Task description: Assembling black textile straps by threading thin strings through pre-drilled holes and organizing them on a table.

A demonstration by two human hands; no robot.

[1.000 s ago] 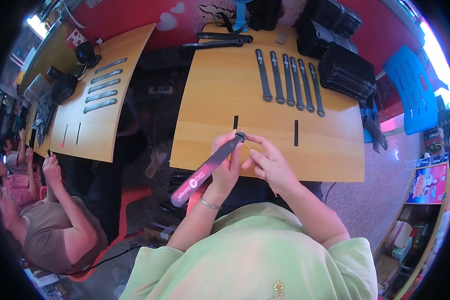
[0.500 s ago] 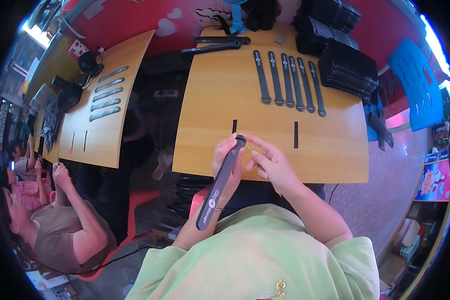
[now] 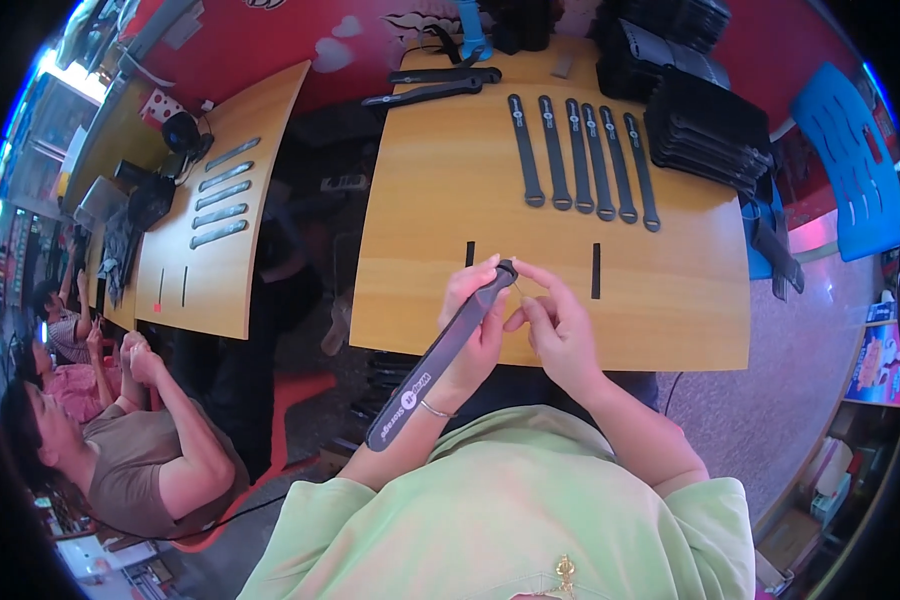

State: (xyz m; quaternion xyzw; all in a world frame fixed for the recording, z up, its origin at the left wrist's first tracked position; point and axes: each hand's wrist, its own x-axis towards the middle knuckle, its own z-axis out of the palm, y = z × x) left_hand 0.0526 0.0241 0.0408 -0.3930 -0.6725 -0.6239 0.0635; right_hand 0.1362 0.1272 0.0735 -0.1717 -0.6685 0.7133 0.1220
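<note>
A strap was pinched near its far end by the left hand, while a rod at that end was pinched by the right hand.

Wears a pale green top, plain over the front, with faint pinkish tints across the cloth and a darker, shadowed fold at the waist. Has short, wide-mouthed sleeves in the same green, leaving elbows, forearms, left grip and right grip bare. Carries a slim, silvery bangle round the left wrist. Shows a small gold-coloured ornament on the chest, rounded above and narrow below, beside a thin curved line. Cannot tell whether pinned or hung. Has dark legwear beneath, mostly hidden.
</note>
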